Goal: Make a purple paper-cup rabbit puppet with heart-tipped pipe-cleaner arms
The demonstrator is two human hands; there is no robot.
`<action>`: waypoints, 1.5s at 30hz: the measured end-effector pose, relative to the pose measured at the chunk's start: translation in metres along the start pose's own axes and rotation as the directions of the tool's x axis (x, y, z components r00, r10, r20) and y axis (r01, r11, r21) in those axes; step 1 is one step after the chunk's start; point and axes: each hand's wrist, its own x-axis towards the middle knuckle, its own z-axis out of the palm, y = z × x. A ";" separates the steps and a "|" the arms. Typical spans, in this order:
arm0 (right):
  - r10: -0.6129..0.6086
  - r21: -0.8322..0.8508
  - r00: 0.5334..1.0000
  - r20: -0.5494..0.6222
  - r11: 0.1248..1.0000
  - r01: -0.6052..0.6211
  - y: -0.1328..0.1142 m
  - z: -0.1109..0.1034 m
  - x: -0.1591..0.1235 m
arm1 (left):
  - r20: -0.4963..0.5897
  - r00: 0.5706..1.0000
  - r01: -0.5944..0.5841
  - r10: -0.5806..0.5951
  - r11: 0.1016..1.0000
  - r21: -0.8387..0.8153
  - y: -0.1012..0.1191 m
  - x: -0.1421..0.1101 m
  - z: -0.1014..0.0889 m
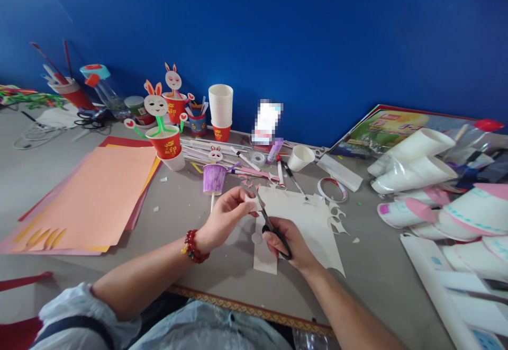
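Note:
My left hand [228,213] pinches a small piece of white paper [253,202] between thumb and fingers. Scissors with black handles [286,249] are gripped in my right hand [291,236], their blades at the edge of that piece. Below the hands lies a large white sheet [309,223] with cut-out curves along its far and right edges. A narrow white strip [265,262] and a small white disc [256,238] lie under the scissors. Just beyond my left hand stands a purple-coloured cup [214,179] with a little rabbit face [215,153] and a straw beneath it.
Coloured paper sheets [87,196] are stacked at left. Behind stand red cups with rabbit figures [166,143], stacked white cups [221,104] and a lit phone [266,122]. Pens, a tape ring [332,190] and a white cup [300,158] lie beyond the sheet. Paper tubes [413,151] crowd the right side.

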 end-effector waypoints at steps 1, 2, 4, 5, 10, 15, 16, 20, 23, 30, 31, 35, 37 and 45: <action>0.000 0.001 1.000 -0.002 1.000 0.000 0.000 0.000 0.000 | -0.002 1.000 0.002 -0.002 1.000 0.001 0.000 0.000 0.000; -0.001 0.000 1.000 -0.003 1.000 0.001 0.000 0.000 0.000 | -0.004 1.000 0.003 -0.003 1.000 0.000 0.000 0.000 0.000; -0.002 -0.004 1.000 -0.005 1.000 0.002 -0.001 0.000 0.000 | -0.002 1.000 0.001 -0.001 1.000 -0.004 0.000 0.000 0.000; -0.003 -0.007 1.000 -0.009 1.000 0.003 -0.001 -0.001 0.000 | -0.002 1.000 0.001 -0.001 1.000 -0.005 0.000 0.000 0.000; -0.015 -0.021 1.000 -0.012 1.000 0.015 -0.002 -0.001 0.000 | -0.012 1.000 0.003 -0.003 1.000 -0.001 0.002 0.000 0.001; -0.012 -0.008 1.000 -0.012 1.000 0.012 0.000 -0.002 0.000 | -0.019 1.000 0.008 -0.008 1.000 0.000 0.001 0.000 0.000; -0.010 -0.008 1.000 -0.012 1.000 0.010 0.000 -0.002 0.000 | -0.017 1.000 0.007 -0.007 1.000 0.001 0.001 0.000 0.000; -0.013 -0.029 1.000 -0.013 0.999 0.013 0.001 -0.003 0.000 | -0.001 1.000 -0.001 0.001 1.000 -0.002 0.001 -0.001 -0.001; -0.007 -0.039 1.000 -0.020 0.999 0.007 0.000 -0.004 0.000 | -0.001 1.000 -0.001 0.001 1.000 -0.002 0.002 -0.001 -0.001; -0.006 -0.060 1.000 -0.028 0.998 0.004 -0.003 -0.003 -0.001 | -0.040 0.999 0.013 -0.012 0.999 0.030 0.005 0.001 -0.001; -0.010 -0.064 1.000 -0.030 0.998 0.008 -0.002 -0.003 -0.001 | -0.042 0.999 0.014 -0.012 0.999 0.034 0.005 0.001 -0.001; -0.020 -0.082 0.999 -0.029 0.997 0.018 -0.001 -0.004 0.000 | -0.039 0.999 0.012 -0.010 0.999 0.038 0.004 0.001 -0.002; -0.017 -0.090 0.999 -0.032 0.996 0.015 -0.001 -0.004 0.000 | -0.047 0.999 0.007 -0.005 0.999 0.042 0.004 0.001 -0.002; 0.000 -0.102 0.999 -0.049 0.995 -0.005 -0.006 -0.003 -0.001 | -0.055 0.998 -0.022 0.027 0.995 0.095 0.006 0.002 -0.002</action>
